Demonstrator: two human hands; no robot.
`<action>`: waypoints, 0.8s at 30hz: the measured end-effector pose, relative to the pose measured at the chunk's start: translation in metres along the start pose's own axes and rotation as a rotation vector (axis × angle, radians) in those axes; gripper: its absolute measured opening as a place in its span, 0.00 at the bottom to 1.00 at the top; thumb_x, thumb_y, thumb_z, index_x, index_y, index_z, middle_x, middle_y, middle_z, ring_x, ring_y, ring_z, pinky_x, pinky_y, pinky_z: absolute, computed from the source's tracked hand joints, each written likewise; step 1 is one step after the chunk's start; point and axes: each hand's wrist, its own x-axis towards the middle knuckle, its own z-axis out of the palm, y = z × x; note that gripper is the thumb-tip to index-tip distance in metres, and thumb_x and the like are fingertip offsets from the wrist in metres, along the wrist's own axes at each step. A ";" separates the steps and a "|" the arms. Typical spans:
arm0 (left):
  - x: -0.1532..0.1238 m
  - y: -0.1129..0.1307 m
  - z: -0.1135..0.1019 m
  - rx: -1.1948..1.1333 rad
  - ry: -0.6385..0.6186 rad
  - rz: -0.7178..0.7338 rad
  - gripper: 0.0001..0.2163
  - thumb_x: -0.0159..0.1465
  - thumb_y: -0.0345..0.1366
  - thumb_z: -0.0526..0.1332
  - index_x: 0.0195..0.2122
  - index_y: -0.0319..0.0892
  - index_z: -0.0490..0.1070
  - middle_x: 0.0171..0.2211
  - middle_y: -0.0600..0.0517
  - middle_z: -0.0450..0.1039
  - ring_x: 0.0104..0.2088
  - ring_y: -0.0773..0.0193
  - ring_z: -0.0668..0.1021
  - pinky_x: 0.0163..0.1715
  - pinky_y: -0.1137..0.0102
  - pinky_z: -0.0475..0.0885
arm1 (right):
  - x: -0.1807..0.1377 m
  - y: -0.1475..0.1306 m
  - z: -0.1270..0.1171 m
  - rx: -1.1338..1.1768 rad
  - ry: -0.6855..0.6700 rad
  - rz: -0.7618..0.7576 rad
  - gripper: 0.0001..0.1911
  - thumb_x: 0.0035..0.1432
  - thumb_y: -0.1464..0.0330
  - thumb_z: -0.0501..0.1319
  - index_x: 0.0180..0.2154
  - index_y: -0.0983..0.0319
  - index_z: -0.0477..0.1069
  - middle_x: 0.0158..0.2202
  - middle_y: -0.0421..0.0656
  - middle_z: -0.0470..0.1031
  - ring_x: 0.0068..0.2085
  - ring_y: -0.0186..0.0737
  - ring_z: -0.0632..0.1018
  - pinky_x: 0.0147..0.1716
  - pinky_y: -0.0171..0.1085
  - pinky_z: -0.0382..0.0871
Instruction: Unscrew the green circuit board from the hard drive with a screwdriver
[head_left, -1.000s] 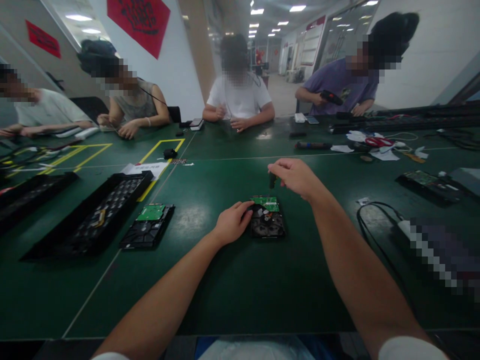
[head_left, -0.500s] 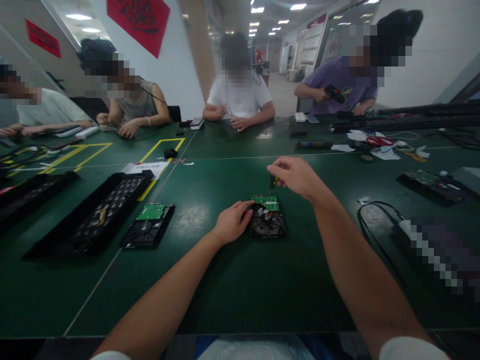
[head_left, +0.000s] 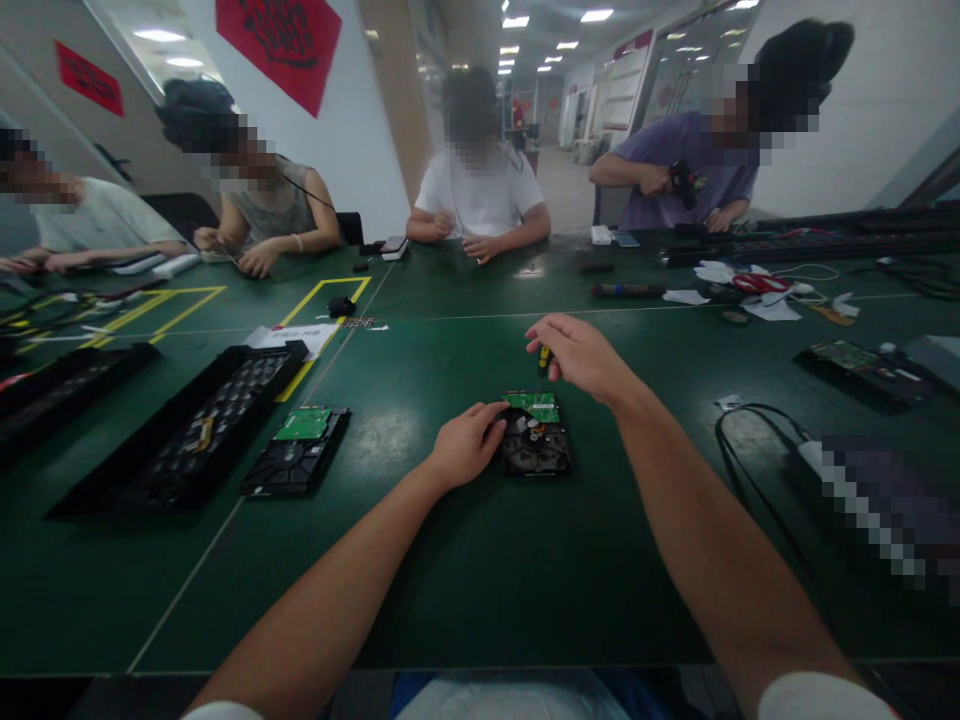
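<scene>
Steadying a drive (head_left: 535,434) on the green table (head_left: 465,580).
Left hand (head_left: 463,445) presses curled fingers against its edge; right hand (head_left: 581,355) pinches a screwdriver (head_left: 544,360) above its green board.

White sleeves (head_left: 817,698) (short); left hand (head_left: 461,450), right hand (head_left: 581,356) bare.

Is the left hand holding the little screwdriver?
No, the right hand pinches the screwdriver above the hard drive, while the left hand only rests against the drive's left edge.

The flat dark metal hard drive (head_left: 535,438) carries a glossy green circuit board (head_left: 533,405). It lies on a smooth green table mat (head_left: 450,560) (faintly shiny under the lights). The black tray (head_left: 187,430) looks like matt plastic.
</scene>
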 end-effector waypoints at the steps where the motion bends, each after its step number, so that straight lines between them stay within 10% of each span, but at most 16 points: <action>1: 0.000 0.000 0.000 0.000 0.000 0.000 0.20 0.76 0.43 0.51 0.66 0.48 0.67 0.55 0.45 0.76 0.51 0.54 0.81 0.54 0.59 0.76 | 0.000 0.000 0.001 0.017 -0.009 0.009 0.15 0.72 0.60 0.54 0.43 0.59 0.76 0.44 0.46 0.83 0.21 0.30 0.74 0.18 0.33 0.61; 16: 0.000 -0.001 0.000 -0.009 -0.004 -0.007 0.20 0.76 0.43 0.51 0.67 0.49 0.67 0.55 0.46 0.76 0.53 0.54 0.80 0.57 0.58 0.75 | -0.004 -0.004 -0.001 0.293 -0.255 0.043 0.15 0.71 0.56 0.59 0.40 0.61 0.73 0.44 0.46 0.81 0.24 0.29 0.76 0.19 0.31 0.65; 24: 0.000 -0.001 0.000 -0.006 -0.003 -0.009 0.20 0.76 0.43 0.51 0.66 0.48 0.67 0.55 0.45 0.76 0.53 0.54 0.80 0.56 0.59 0.75 | -0.002 -0.002 -0.014 -0.060 0.008 -0.023 0.19 0.63 0.50 0.65 0.36 0.59 0.73 0.30 0.41 0.78 0.24 0.33 0.70 0.23 0.34 0.62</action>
